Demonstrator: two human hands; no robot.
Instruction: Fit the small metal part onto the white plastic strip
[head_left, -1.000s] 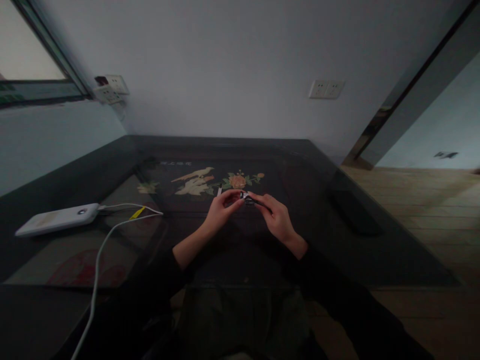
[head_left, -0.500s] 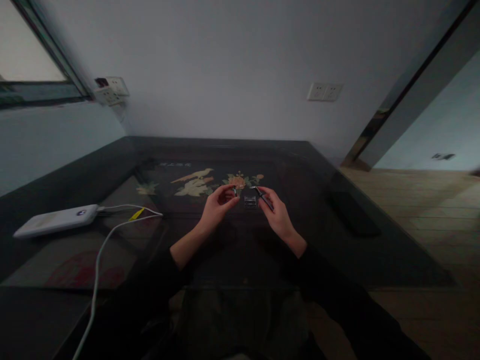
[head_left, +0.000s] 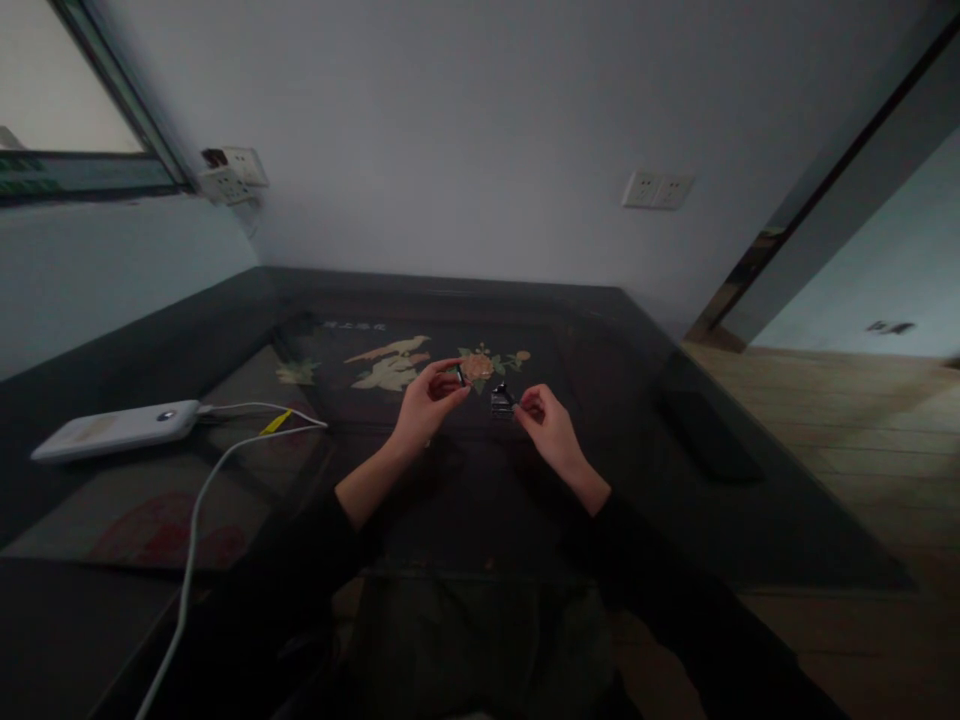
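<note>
My left hand hovers over the dark glass table and pinches a small dark piece between thumb and fingertips. My right hand is a short way to the right, fingers curled around a thin dark tool. Its tip rests beside a small silvery metal part that lies on the table between my hands. The light is dim and the small items are hard to make out.
A white power bank lies at the left with white cables and a yellow tag. A bird and flower inlay shows under the glass. A dark flat object lies at the right. Wall sockets sit behind.
My hands, joined on the silvery part a second ago, have separated. The part now lies on the table, the left hand keeps a small piece, and the right hand has lowered toward the part.
</note>
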